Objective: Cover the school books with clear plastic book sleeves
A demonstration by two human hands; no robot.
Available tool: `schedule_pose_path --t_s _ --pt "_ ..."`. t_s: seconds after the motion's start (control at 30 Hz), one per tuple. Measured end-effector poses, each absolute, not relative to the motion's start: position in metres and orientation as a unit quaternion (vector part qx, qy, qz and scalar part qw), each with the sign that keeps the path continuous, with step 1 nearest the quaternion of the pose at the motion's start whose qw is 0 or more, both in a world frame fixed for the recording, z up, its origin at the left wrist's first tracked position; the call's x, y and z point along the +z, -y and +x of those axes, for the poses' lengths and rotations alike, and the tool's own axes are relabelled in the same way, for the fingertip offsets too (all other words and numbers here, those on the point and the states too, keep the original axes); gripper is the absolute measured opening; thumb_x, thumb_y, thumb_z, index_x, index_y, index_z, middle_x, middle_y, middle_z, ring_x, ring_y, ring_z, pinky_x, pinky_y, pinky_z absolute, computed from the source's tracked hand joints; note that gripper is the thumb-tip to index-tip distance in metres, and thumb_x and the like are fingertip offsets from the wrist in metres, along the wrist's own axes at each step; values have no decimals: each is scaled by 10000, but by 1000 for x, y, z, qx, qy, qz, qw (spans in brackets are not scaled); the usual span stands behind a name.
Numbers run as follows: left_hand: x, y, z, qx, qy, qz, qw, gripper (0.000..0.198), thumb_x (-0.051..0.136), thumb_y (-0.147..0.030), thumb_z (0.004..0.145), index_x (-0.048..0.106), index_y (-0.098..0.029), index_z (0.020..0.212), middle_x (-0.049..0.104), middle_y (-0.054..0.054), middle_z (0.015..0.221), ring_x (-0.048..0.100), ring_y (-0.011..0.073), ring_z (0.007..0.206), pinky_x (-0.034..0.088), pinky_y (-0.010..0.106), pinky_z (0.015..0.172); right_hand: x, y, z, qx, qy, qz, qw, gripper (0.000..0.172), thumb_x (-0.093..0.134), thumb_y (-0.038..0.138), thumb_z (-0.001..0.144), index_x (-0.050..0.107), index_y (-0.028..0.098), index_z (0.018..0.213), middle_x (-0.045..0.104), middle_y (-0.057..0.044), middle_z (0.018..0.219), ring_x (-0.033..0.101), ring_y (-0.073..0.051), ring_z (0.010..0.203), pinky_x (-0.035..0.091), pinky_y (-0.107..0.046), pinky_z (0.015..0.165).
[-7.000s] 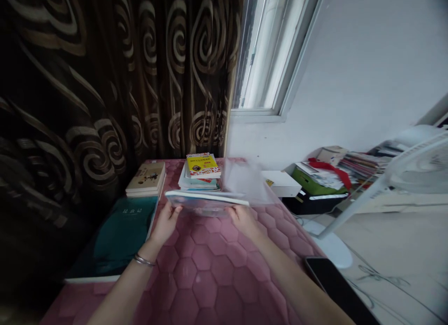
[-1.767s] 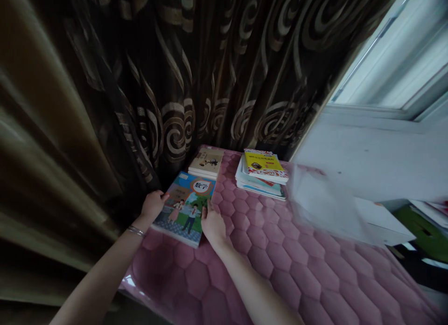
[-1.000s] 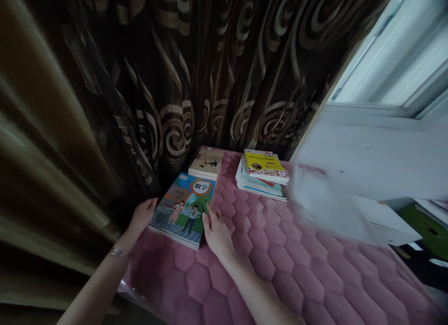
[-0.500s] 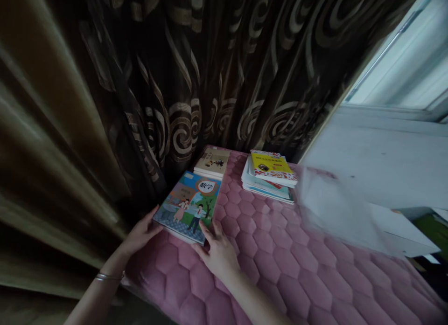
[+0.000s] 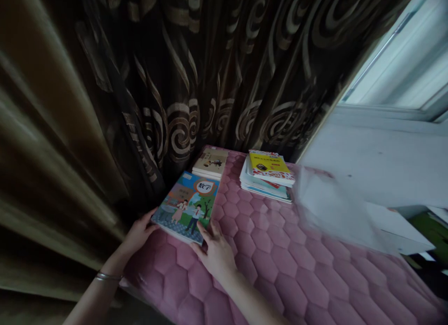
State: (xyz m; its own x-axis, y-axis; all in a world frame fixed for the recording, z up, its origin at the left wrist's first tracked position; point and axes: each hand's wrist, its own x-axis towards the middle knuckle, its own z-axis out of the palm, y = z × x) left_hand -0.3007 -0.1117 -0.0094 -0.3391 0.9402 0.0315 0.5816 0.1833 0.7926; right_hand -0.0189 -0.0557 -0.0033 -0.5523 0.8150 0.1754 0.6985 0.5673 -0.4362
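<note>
A maths textbook (image 5: 185, 206) with a blue and green cover and two cartoon children lies flat on the pink quilted surface; whether more books lie under it I cannot tell. My left hand (image 5: 139, 231) holds its near left corner, thumb at the front edge and fingers along the side. At the near right corner my right hand (image 5: 216, 248) grips the book, thumb by the front edge and fingertips against the right side. Just behind the textbook, touching or very close, is a small pile of beige-covered books (image 5: 211, 162).
To the right stands an uneven book stack (image 5: 268, 176) topped by a yellow and white book. A dark patterned curtain (image 5: 217, 73) hangs behind and to the left. Clear plastic sheeting (image 5: 322, 208) covers the right edge, beside a white box (image 5: 395, 227) and a window (image 5: 395, 59).
The view has shifted very slightly. Both hands keep their places at the textbook's near corners, and the books lie as before.
</note>
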Motion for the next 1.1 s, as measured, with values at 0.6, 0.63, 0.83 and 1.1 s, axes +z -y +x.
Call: schedule_pose_path --t_s 0.6,0.63,0.83,1.1 --pt "-10 8 -43 196 -586 786 -20 420 449 -282 877 627 -250 1256 498 104 1455 501 304 1305 355 567 1102 3 -1 161 174 846 -465 195 388 533 251 906 621 194 1280 534 -100 1415 510 -223 1286 383 -364 1100" --pt "-12 -3 -38 183 -595 783 -22 420 451 -297 881 629 -233 1256 496 115 1454 491 313 1313 340 578 1105 1 0 174 185 845 -456 209 355 522 258 915 647 213 1244 550 -81 1403 522 -204 1274 395 -343 1088" --pt "-32 -32 -42 160 -612 773 -47 458 430 -341 901 606 -182 1292 492 157 1445 502 299 1305 286 549 1137 12 -27 242 149 756 -553 316 297 444 252 941 734 235 1003 733 -31 1059 665 -166 1006 502 -293 928" --pt "-37 -34 -46 187 -598 778 -48 458 427 -365 897 622 -194 1275 543 134 1406 522 288 1287 323 524 1125 30 -124 319 18 681 -709 183 458 402 106 917 492 36 1361 519 -207 1400 507 -241 1272 391 -338 1053"
